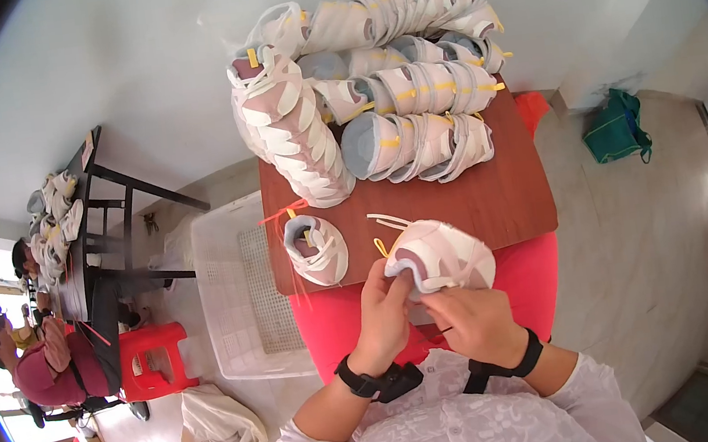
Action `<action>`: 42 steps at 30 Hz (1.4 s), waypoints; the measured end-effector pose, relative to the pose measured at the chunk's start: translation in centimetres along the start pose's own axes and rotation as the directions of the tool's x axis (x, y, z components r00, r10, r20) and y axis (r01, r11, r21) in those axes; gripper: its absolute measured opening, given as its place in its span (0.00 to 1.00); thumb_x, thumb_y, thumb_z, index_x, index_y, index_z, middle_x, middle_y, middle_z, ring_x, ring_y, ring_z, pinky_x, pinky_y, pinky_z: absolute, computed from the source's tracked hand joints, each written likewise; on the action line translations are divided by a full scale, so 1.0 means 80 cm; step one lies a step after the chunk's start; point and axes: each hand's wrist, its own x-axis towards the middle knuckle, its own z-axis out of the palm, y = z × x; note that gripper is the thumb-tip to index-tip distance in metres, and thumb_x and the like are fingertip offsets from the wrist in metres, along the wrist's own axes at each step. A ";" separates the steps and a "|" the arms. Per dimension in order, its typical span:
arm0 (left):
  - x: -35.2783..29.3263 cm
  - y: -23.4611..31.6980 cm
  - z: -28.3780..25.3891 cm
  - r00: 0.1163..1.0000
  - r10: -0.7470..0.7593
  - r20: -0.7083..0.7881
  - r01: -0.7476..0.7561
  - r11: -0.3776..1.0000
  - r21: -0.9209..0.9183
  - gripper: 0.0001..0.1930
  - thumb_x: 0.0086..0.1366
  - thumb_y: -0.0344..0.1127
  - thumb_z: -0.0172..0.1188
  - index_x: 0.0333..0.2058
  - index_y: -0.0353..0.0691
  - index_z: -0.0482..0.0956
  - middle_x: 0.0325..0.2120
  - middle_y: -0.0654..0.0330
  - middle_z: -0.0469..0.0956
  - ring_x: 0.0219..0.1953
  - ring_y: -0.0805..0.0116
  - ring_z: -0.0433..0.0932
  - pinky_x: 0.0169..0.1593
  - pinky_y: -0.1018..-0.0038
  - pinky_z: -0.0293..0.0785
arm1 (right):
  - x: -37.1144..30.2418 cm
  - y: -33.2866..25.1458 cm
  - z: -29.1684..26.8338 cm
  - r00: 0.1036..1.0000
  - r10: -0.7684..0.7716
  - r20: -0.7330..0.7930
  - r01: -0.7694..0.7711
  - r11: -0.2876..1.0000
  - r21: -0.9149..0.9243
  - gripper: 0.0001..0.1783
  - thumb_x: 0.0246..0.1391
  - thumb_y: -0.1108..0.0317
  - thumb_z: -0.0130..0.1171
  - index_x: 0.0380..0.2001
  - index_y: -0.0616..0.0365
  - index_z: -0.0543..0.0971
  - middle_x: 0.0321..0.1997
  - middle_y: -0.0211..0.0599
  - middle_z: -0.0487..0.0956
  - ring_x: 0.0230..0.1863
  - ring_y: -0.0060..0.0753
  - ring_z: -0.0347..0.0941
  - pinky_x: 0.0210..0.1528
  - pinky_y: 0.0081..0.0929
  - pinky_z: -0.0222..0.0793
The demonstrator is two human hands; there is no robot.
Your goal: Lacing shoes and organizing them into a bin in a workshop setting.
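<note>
Over the near edge of the brown table (510, 193), both my hands hold a white and mauve shoe upper (450, 249) with a yellow loop and a loose white lace. My left hand (383, 310) grips its collar, the thumb pressed at the opening. My right hand (477, 321) is closed on its lower side, fingertips partly hidden. A thin dark thing shows under the right fingers, too small to make out. To the left stands another shoe upper (320, 252) with red strings beside it. Nested rows of uppers (295, 135) fill the far part of the table.
A white plastic crate (222, 299) stands on the floor left of the table, near a red stool (155, 360) and an open sack (220, 427). People sit at a dark table (79, 246) at the far left. A green bag (616, 127) lies at the right.
</note>
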 end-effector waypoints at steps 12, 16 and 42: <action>-0.002 0.001 0.001 0.995 -0.099 0.026 0.100 0.993 -0.060 0.17 0.70 0.29 0.48 0.56 0.38 0.62 0.48 0.57 0.74 0.47 0.65 0.76 0.45 0.68 0.79 | 0.007 0.011 -0.043 0.988 0.140 -0.072 -0.108 0.938 0.330 0.13 0.46 0.74 0.62 0.38 0.59 0.77 0.33 0.38 0.76 0.25 0.38 0.74 0.25 0.27 0.70; -0.009 0.002 -0.014 0.995 -0.082 0.062 0.084 0.996 -0.028 0.18 0.69 0.29 0.49 0.57 0.39 0.62 0.49 0.58 0.73 0.50 0.65 0.75 0.48 0.65 0.78 | -0.001 -0.001 -0.044 0.978 0.190 -0.090 -0.164 0.958 0.233 0.11 0.46 0.76 0.60 0.36 0.60 0.77 0.31 0.38 0.74 0.24 0.37 0.72 0.23 0.27 0.69; 0.000 0.052 -0.001 0.660 0.530 0.533 -0.649 0.045 0.759 0.22 0.50 0.17 0.59 0.46 0.38 0.75 0.42 0.53 0.77 0.41 0.58 0.79 0.41 0.71 0.77 | -0.009 0.072 -0.018 0.669 0.543 0.507 -0.717 0.293 0.633 0.22 0.50 0.65 0.66 0.43 0.65 0.71 0.36 0.36 0.77 0.36 0.20 0.71 0.38 0.21 0.69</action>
